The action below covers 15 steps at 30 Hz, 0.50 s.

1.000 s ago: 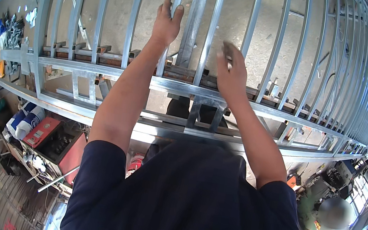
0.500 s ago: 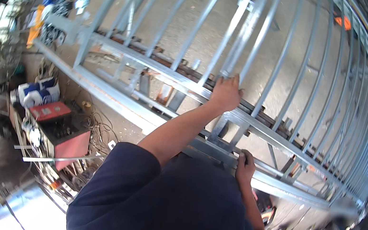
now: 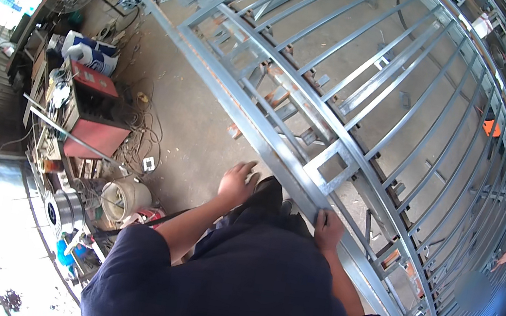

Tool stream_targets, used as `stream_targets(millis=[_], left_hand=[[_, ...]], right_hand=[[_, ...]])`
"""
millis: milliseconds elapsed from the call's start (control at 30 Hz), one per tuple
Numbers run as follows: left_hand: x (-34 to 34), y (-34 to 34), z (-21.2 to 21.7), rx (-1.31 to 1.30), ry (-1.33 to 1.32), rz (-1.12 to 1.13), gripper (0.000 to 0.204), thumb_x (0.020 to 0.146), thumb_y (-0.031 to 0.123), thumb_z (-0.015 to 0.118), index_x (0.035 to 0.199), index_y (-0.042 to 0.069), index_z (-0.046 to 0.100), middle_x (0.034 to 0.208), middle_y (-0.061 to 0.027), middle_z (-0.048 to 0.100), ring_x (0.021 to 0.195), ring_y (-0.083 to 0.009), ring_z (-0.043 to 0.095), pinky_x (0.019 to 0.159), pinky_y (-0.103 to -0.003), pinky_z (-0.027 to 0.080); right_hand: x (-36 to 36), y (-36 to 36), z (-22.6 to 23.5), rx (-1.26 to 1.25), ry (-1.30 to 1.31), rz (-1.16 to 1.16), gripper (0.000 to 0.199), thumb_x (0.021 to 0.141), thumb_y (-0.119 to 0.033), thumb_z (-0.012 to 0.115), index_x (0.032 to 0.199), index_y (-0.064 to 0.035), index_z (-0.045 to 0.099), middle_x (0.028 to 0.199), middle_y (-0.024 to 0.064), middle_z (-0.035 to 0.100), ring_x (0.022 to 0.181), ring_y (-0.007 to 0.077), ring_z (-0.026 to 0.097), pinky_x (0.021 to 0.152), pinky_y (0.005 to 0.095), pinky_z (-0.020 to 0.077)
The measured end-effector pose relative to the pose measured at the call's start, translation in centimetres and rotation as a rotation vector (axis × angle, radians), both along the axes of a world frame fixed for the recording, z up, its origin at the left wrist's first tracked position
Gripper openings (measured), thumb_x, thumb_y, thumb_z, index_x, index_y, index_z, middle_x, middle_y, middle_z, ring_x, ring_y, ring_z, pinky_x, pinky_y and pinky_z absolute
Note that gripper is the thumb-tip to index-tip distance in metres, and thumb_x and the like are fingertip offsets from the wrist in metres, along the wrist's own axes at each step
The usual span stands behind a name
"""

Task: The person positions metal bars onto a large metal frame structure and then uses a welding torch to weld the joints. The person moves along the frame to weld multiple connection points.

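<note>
Rail (image 3: 261,145) of metal-bar frame (image 3: 326,113) prob. steadies R hand (image 3: 329,231), curled at it, hold unclear; L hand (image 3: 237,185) half-open, apparently empty, off rail.

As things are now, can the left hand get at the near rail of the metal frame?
Probably yes: the left hand appears empty and close to the near rail, with only floor visible in the gap between them.
</note>
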State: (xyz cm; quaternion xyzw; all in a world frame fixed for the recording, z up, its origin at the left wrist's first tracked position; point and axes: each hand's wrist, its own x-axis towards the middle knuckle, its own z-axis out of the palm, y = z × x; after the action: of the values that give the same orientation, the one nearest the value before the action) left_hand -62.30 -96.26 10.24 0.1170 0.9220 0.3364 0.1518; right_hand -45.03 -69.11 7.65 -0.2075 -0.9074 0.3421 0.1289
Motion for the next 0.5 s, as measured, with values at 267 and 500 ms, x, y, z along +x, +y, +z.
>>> stream_targets(millis=[267, 500], left_hand=[[13.1, -14.2, -10.1, -0.029, -0.984, 0.411, 0.067, 0.096, 0.061, 0.05, 0.134, 0.008, 0.064, 0.136, -0.0232, 0.061, 0.127, -0.036, 0.059, 0.105, -0.042, 0.046], [13.4, -19.9, -13.3, -0.245, -0.863, 0.462, 0.072, 0.095, 0.06, 0.048, 0.133, 0.0, 0.062, 0.133, -0.0264, 0.062, 0.127, -0.0369, 0.059, 0.106, -0.044, 0.046]], right_hand=[[0.5, -0.4, -0.8, 0.039, -0.032, 0.015, 0.022, 0.096, -0.027, 0.063, 0.089, -0.0063, 0.066, 0.08, 0.0149, 0.064, 0.072, 0.0362, 0.064, 0.064, 0.0448, 0.0488], [-0.1, -1.7, -1.2, 0.041, -0.088, -0.096, 0.028, 0.097, -0.03, 0.062, 0.096, -0.0028, 0.068, 0.088, 0.0199, 0.067, 0.081, 0.0395, 0.065, 0.072, 0.0467, 0.0504]])
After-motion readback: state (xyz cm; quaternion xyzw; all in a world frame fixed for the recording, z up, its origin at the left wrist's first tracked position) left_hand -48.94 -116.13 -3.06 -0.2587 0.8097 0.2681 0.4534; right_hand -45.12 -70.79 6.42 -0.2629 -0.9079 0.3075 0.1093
